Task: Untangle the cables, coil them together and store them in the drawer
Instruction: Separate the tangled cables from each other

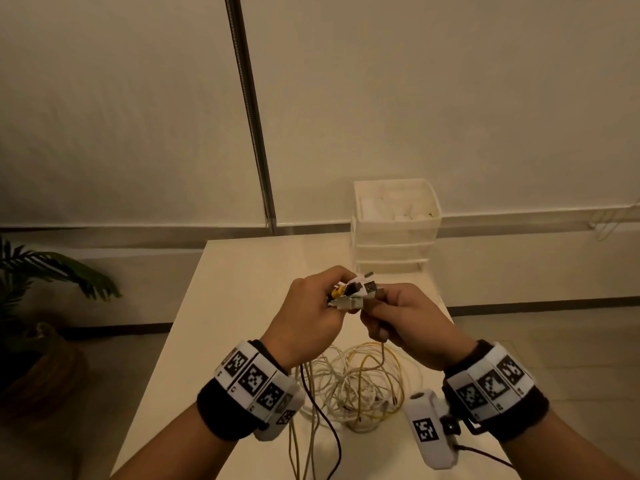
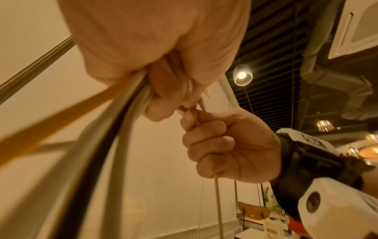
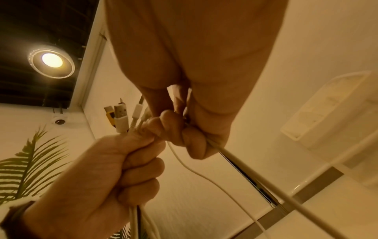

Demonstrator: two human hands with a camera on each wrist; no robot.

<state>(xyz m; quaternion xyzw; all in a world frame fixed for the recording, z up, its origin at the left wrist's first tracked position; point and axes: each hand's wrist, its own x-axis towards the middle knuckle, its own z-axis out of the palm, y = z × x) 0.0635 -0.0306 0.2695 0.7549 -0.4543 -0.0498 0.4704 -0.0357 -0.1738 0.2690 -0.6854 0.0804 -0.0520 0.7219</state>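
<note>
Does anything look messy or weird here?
Yes. The cables lie in a loose tangle on the table, white, yellow and dark ones crossing each other. The left hand grips the plugs in a bunch, and the right hand holds one cable. The drawers look fine.
</note>
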